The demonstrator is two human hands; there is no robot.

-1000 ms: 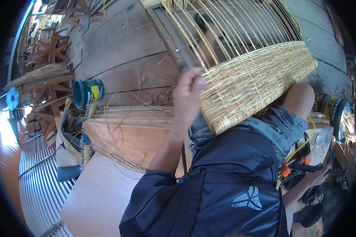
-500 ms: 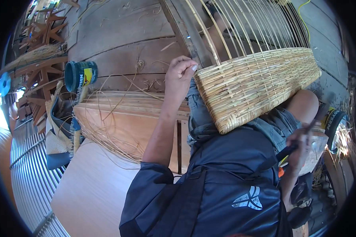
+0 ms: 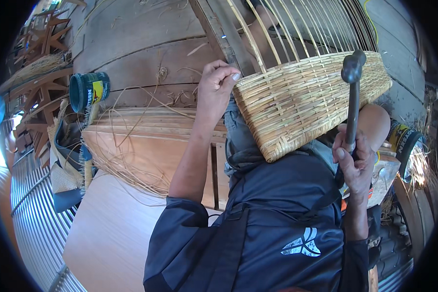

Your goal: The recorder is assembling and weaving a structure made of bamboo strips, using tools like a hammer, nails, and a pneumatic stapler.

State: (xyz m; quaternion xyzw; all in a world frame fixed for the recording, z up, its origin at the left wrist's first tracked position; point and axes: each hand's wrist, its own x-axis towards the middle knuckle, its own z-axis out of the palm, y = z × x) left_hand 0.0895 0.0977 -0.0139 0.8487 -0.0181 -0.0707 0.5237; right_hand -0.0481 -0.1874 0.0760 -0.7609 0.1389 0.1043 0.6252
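A wicker basket (image 3: 304, 102), woven from pale cane, lies across my lap, with a row of bare upright stakes (image 3: 301, 29) fanning out from its far edge. My left hand (image 3: 216, 87) is closed in a pinch right by the basket's left corner; whatever its fingertips hold is too small or hidden to make out. On the right, my right hand (image 3: 354, 163) is wrapped round the handle of a hammer (image 3: 354, 104). The dark hammer head points up and away from me, in front of the woven side in this view.
Loose cane strips (image 3: 131, 170) trail over a wooden box (image 3: 146, 151) on my left. A dark green bucket (image 3: 89, 92) stands past the box. Another bucket (image 3: 408, 146) is at the right. A pale board (image 3: 112, 224) lies near left, beside corrugated metal sheeting (image 3: 36, 204).
My right hand has brought the hammer up and forward from low at my right side to in front of the basket. My left hand stays pinched at the corner.
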